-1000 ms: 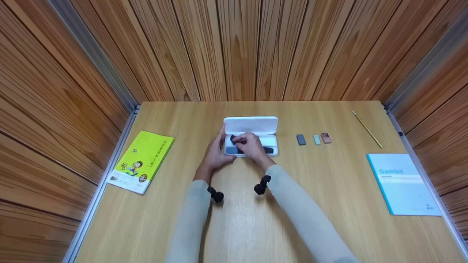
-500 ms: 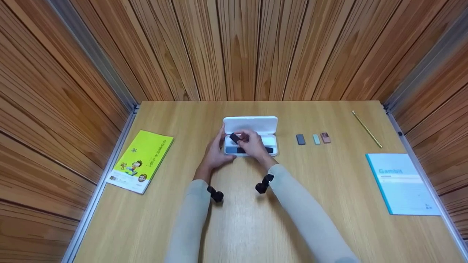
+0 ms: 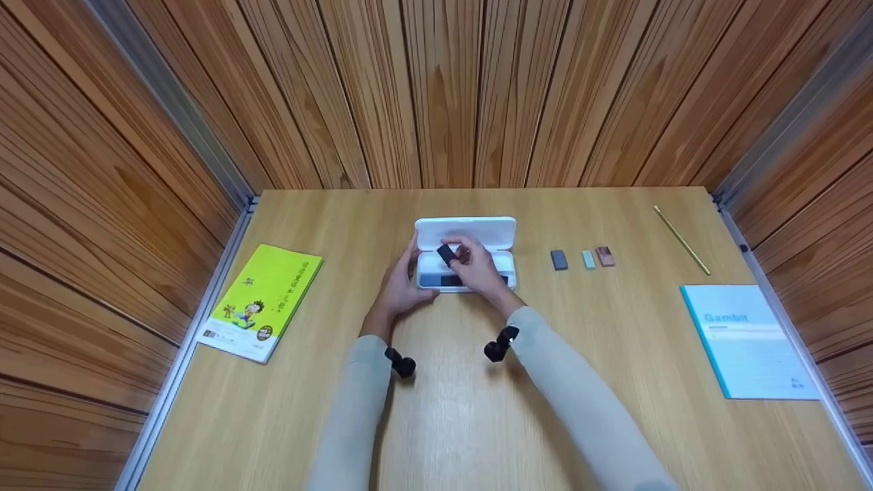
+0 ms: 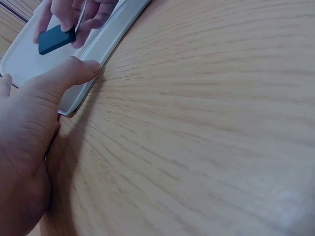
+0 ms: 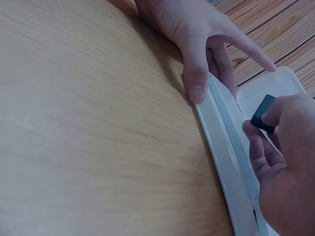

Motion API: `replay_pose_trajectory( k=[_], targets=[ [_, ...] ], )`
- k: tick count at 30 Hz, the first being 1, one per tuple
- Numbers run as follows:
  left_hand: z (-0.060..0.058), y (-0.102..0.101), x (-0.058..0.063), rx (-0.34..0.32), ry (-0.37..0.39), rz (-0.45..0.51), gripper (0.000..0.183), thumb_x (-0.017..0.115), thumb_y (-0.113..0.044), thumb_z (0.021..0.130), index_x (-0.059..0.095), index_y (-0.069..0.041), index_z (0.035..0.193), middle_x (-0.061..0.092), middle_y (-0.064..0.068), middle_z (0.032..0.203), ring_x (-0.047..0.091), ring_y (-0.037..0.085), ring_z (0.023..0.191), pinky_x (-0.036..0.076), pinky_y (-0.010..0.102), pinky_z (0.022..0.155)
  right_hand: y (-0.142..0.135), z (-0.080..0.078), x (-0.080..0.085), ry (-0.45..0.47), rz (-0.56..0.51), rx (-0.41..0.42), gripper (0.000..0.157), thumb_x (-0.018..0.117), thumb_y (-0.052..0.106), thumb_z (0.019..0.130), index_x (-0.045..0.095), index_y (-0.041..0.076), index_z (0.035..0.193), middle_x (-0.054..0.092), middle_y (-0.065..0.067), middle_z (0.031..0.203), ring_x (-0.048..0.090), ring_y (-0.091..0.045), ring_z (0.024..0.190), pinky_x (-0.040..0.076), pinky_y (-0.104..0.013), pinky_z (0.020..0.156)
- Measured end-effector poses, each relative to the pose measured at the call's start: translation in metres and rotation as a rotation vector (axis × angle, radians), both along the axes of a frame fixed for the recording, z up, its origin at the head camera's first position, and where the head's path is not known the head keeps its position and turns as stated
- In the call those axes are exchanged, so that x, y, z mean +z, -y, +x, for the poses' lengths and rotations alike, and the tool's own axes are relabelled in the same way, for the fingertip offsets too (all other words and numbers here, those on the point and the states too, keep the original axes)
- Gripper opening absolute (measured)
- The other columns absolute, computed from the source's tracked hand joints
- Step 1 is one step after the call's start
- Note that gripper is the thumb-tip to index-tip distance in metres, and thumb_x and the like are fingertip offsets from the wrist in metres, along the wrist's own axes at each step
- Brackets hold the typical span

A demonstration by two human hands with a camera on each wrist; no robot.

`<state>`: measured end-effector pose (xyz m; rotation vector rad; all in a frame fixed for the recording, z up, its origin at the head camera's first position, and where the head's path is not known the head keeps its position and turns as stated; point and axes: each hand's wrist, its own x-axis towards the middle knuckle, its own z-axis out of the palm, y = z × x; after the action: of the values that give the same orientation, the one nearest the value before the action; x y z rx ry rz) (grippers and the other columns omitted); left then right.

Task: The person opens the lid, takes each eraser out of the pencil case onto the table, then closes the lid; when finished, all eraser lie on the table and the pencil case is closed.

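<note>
My spread left hand [image 3: 402, 284] grips the case [image 3: 470, 228]; my right hand [image 3: 476, 267], if its pinch slackens, could drop the block [image 3: 447, 254].

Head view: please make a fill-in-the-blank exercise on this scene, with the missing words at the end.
The left hand holds the white pencil case, whose lid stands ____.
The dark block is in the person's ____ hand.
Small blocks lying right of the white pencil case number ____.
The notebook carries the large printed word ____.
Missing words: open; right; three; Gambit.
</note>
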<state>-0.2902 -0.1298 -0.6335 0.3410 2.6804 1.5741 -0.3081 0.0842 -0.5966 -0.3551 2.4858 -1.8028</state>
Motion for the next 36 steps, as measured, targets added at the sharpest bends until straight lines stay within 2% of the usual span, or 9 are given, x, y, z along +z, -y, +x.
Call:
replay_pose_trajectory(
  k=[6,10,17,23,28,36],
  targets=[
    [0.001,-0.002,0.002,0.021,0.036,-0.002,0.133,0.099,-0.013,0.085,0.012,-0.037,0.183,0.06,0.013,0.168,0.049,0.034,0.163,0.027,0.063,0.142,-0.013,0.007,0.001,0.016,0.026,0.024,0.046,0.067,-0.008,0.1,0.07,0.008,0.142,0.064,-0.009,0.109,0.063,-0.019,0.099,0.052,-0.025,0.091],
    [0.001,-0.001,0.002,0.026,0.045,0.012,0.133,0.099,-0.014,0.085,0.012,-0.037,0.183,0.059,0.01,0.169,0.048,0.033,0.165,0.025,0.065,0.142,-0.025,0.011,0.003,0.014,0.022,0.039,0.045,0.067,-0.007,0.101,0.07,0.008,0.143,0.064,-0.011,0.112,0.064,-0.02,0.1,0.053,-0.024,0.091],
    [0.001,-0.001,0.001,0.03,0.062,0.011,0.134,0.099,-0.016,0.085,0.01,-0.041,0.182,0.058,0.008,0.169,0.047,0.032,0.165,0.027,0.065,0.142,-0.052,0.012,0.006,-0.004,0.003,0.045,0.044,0.069,-0.008,0.101,0.07,0.004,0.143,0.063,-0.01,0.109,0.062,-0.017,0.094,0.053,-0.02,0.084],
    [0.0,-0.001,0.001,0.002,0.04,0.035,0.134,0.098,-0.01,0.084,0.011,-0.034,0.183,0.059,0.011,0.168,0.049,0.031,0.163,0.03,0.058,0.142,-0.078,0.011,0.008,-0.004,0.003,0.025,0.043,0.068,-0.009,0.102,0.068,0.0,0.144,0.062,-0.012,0.107,0.062,-0.016,0.091,0.053,-0.017,0.079],
    [-0.001,0.0,0.0,0.007,0.035,0.03,0.135,0.099,-0.011,0.084,0.011,-0.034,0.183,0.058,0.01,0.168,0.047,0.03,0.165,0.025,0.059,0.144,-0.099,0.01,0.011,0.01,0.015,-0.007,0.044,0.068,-0.009,0.103,0.067,0.002,0.146,0.062,-0.014,0.114,0.062,-0.018,0.095,0.054,-0.016,0.08],
    [0.0,0.0,0.001,0.017,0.065,0.034,0.133,0.098,-0.014,0.085,0.011,-0.041,0.182,0.055,0.009,0.171,0.044,0.03,0.167,0.023,0.062,0.143,-0.129,0.008,0.008,0.01,0.028,-0.069,0.045,0.071,-0.009,0.103,0.067,0.001,0.146,0.065,-0.019,0.118,0.064,-0.013,0.095,0.053,-0.015,0.081]
  ],
)
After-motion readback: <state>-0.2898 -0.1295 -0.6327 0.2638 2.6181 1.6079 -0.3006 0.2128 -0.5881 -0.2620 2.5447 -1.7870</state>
